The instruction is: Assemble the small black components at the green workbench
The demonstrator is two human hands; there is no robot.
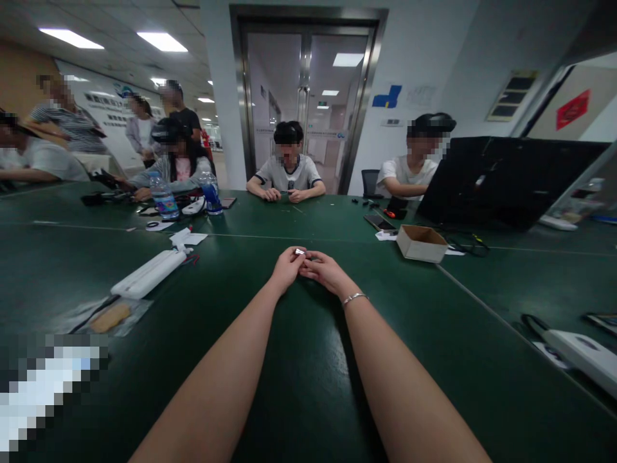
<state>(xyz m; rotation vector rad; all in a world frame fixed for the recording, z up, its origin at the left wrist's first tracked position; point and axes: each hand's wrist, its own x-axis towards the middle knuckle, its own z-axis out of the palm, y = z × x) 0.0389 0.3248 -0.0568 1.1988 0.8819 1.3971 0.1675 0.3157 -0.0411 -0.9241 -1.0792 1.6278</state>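
Two hands, one tiny shiny bit, middle of the bench
My left hand (288,267) has the shiny bit (299,252) in a pinch, just above the bench (308,360) as far as I can judge; my right hand (328,271) is curled in narrow right beside it, can't tell if it's gripping too. I'd call this the fiddly fingertip step, and the next move calls for a steady pinch and small motions. Labels? Nope: the two bottles (164,196) far left are too blurry to read, same for the red sign (572,110) far right. No writing I can see on the box (420,246) either.
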